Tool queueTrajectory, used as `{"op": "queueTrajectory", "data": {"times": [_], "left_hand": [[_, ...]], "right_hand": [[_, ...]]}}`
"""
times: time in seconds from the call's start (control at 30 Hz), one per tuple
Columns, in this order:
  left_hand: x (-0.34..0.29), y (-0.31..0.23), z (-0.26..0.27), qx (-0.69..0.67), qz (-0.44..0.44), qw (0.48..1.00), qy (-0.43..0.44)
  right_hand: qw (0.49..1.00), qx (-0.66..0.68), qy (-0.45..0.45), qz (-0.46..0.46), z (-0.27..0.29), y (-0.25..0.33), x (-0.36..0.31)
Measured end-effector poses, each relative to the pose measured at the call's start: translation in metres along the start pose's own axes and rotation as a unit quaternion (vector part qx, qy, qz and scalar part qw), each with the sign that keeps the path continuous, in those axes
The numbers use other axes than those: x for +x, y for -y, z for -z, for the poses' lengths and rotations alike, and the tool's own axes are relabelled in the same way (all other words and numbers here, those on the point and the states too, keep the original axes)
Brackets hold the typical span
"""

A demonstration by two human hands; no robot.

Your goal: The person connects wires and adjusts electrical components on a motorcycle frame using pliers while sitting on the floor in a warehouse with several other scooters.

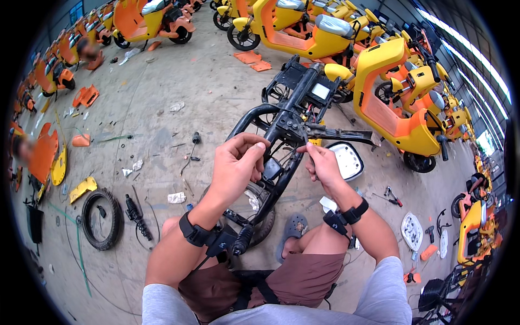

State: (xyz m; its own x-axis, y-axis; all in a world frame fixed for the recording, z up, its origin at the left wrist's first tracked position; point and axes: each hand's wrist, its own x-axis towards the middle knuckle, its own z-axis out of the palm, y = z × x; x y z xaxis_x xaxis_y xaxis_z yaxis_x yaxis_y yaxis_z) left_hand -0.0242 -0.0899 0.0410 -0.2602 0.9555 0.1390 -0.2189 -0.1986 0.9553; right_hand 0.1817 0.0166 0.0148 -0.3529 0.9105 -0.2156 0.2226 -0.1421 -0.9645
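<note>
Both bare hands are up at the black tubular metal frame [299,95], which lies straight ahead of the person, reaching past the fingertips; its long axis slants from the upper right, away from the body, down to the lower left, toward the knees; in on the left flank comes the left hand [241,157], fingers curled, thumb and forefinger drawn to a narrow pinch, and whether anything sits in it I cannot tell; over on the other side is the right hand [323,162], thumb and forefinger almost meeting by a small dark slim piece, and whether that is gripped or merely lies behind the fingers I cannot tell; here is the relation that counts: the dark metal bracket [292,127] on the frame sits between the two hands and just beyond them, the right fingertips the nearer, while the frame's lower tubes run back through the gap; from that bracket a long flat dark metal bar [349,134] points off to the right, crossing beyond the right hand; on the floor just beside that hand rests a shallow white tray with a black rim [355,174]; far out left lies a round black rubber tyre [115,219]
</note>
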Motion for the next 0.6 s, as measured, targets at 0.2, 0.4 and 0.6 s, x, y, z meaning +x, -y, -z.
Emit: {"op": "queueTrajectory", "data": {"times": [0.2,0.4,0.6], "left_hand": [[0.002,0.002,-0.007,0.029,0.012,0.999,0.005],[-0.001,0.001,-0.004,0.024,0.008,1.0,0.012],[-0.003,-0.002,-0.007,0.007,0.0,1.0,0.023]], "right_hand": [[0.998,-0.051,0.023,-0.035,0.009,0.013,0.021],[0.998,-0.016,0.032,-0.061,0.002,0.012,0.026],[0.985,0.165,-0.037,-0.02,-0.041,-0.023,0.031]]}}
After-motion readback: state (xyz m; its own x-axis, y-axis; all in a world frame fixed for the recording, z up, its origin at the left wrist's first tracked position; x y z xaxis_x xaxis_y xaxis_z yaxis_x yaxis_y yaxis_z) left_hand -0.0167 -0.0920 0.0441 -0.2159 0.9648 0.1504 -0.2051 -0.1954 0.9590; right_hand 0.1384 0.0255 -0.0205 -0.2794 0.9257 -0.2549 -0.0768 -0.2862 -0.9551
